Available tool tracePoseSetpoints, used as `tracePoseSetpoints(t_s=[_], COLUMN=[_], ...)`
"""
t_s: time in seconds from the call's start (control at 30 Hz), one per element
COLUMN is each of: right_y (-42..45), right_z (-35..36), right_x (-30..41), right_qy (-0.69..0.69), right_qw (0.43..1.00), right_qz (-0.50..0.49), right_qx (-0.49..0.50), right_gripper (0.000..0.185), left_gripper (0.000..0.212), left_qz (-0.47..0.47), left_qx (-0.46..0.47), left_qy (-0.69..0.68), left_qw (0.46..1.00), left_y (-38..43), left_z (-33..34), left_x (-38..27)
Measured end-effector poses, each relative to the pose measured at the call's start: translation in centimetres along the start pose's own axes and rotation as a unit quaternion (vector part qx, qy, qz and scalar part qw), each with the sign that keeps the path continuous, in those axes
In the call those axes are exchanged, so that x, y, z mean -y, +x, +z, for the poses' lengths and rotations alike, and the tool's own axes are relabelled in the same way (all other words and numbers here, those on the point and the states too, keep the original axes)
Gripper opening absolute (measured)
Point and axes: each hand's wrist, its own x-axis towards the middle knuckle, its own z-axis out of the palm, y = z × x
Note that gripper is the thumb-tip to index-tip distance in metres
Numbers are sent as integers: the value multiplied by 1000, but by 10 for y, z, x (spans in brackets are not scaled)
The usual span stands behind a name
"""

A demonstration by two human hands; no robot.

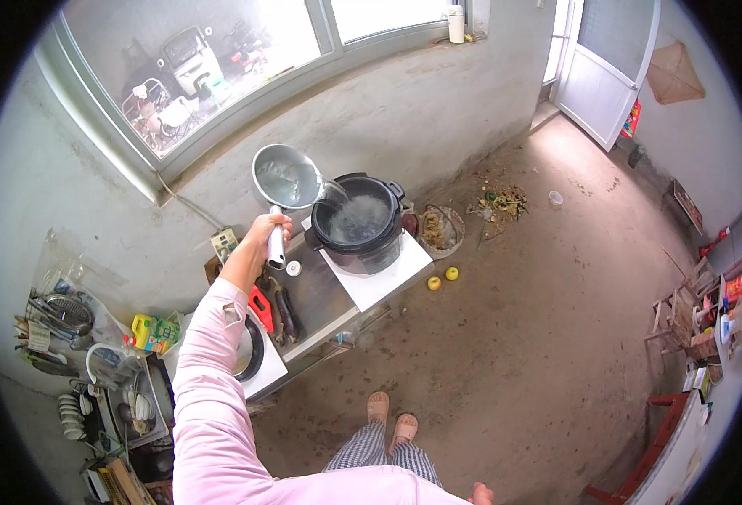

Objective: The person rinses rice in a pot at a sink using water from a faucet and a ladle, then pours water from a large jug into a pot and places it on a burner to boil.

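My left hand is closed around the handle of a metal ladle-like saucepan, which is tilted to the right. Water pours over its rim into a black electric pressure cooker without a lid. The cooker stands on a white board at the end of the counter. Beside my left wrist lie a small round white lid, a red object and dark eggplants. Only part of my right hand shows, at the bottom edge, low by my body; its fingers are not clear.
A wicker-like basket and two yellow apples are on the floor past the counter, near vegetable scraps. Under my left arm a black-rimmed pan sits near an oil jug. A wall socket is behind the hand.
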Motion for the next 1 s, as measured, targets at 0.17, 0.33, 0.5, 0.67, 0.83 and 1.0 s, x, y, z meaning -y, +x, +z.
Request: tracePoseSetpoints(t_s=[0.17,0.33,0.5,0.67,0.83,1.0], right_y=[-10,-12,-39,-23,28,-97], right_z=[1,0,-8,5,24,66], right_x=[8,7,28,32,96,206], right_qy=[-9,-13,2,-3,-164,-73], right_qw=[1000,1000,1000,996,961,905], right_qz=[-5,-9,-5,-68,-217,-416], right_qx=[6,4,18,-64,36,57], right_gripper=[35,34,32,29,29,25], left_gripper=[7,6,8,4,17,25], left_qz=[11,72,106,110,-86,-37], left_qx=[-32,-58,-75,-72,260,288], left_qy=[7,84,77,51,-348,-382], left_qw=[999,992,988,990,897,877], left_y=[2,1,0,1,-9,-107], left_z=[4,15,23,19,-2,-55], left_x=[0,5,14,21,40,82])
